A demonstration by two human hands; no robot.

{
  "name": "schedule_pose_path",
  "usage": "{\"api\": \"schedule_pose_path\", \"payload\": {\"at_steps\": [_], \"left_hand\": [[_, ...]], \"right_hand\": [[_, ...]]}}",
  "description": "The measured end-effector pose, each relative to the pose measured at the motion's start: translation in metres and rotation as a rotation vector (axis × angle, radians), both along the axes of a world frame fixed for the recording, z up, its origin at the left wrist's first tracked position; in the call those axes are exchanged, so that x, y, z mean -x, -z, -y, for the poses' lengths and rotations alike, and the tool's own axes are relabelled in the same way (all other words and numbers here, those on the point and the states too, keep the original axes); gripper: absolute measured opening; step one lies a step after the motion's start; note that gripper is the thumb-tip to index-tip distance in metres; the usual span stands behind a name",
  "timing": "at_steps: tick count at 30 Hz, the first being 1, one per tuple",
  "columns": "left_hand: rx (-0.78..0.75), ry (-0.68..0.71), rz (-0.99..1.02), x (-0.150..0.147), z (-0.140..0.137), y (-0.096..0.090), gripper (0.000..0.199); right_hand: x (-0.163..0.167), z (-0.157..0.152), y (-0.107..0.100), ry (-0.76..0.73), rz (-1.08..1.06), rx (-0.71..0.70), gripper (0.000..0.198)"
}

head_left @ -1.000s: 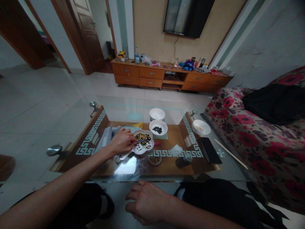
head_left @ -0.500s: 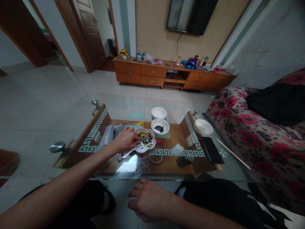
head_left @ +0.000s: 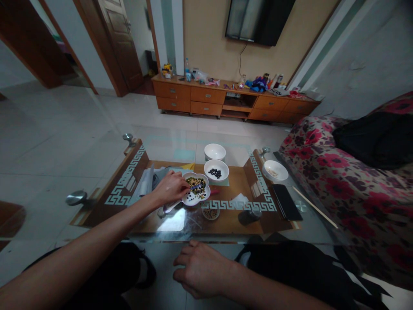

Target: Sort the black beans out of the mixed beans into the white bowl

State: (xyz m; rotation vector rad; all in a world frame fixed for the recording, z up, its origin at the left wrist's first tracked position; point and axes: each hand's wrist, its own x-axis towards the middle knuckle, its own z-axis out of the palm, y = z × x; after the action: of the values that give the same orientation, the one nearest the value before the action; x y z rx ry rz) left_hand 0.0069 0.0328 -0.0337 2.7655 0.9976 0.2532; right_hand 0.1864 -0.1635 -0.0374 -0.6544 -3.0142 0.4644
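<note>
My left hand is closed on a thin purple-blue tweezers-like tool, its tip among the beans in a white flower-shaped dish. Yellowish, green and black beans lie mixed in that dish, with a few loose black ones near its front. Just behind it stands a white bowl with black beans inside. Farther back is another white bowl. Over my lap, at the table's front edge, my right hand rests with curled fingers; nothing shows in it.
On the glass table, a white bowl with pale pieces, a black phone-like slab and a wooden stick lie to the right. Papers, a dark cylinder and a small dish show through the glass. A flowered sofa borders the right.
The view has shifted very slightly. My left hand stays at the flower-shaped dish with the tool, and my right hand has hardly moved.
</note>
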Motion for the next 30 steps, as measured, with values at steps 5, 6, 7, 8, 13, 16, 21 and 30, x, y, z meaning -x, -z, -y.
{"api": "schedule_pose_path", "payload": {"at_steps": [5,6,7,8,13,16,21,30], "left_hand": [[0.012,-0.002,0.055,0.0001,0.0009,0.0002,0.028],[0.012,-0.001,0.06,0.0002,0.0011,0.0002,0.029],[0.011,-0.002,0.064,0.0002,0.0013,0.0001,0.029],[0.011,-0.003,0.065,0.0002,0.0015,-0.0002,0.028],[0.014,-0.002,0.029,-0.0004,0.0017,-0.0018,0.028],[0.021,-0.006,0.029,-0.001,0.0015,-0.0013,0.027],[0.026,-0.004,0.052,0.0002,0.0008,0.0023,0.028],[-0.078,-0.136,0.184,-0.0076,-0.0029,0.0004,0.023]], "right_hand": [[-0.0005,0.0006,0.0056,0.005,0.0,-0.001,0.014],[-0.0005,0.0006,0.0061,0.004,0.001,0.002,0.015],[-0.0006,0.0007,0.0062,0.002,0.003,0.005,0.015],[-0.0007,0.0007,0.0061,0.0,0.004,0.009,0.015],[-0.0011,-0.0001,0.004,0.007,-0.011,0.009,0.015],[-0.0007,-0.0008,0.0025,0.003,-0.02,0.0,0.016],[-0.0002,-0.0004,-0.0001,0.005,-0.009,0.001,0.016],[-0.0001,0.0,0.0038,0.004,0.007,-0.008,0.015]]}}
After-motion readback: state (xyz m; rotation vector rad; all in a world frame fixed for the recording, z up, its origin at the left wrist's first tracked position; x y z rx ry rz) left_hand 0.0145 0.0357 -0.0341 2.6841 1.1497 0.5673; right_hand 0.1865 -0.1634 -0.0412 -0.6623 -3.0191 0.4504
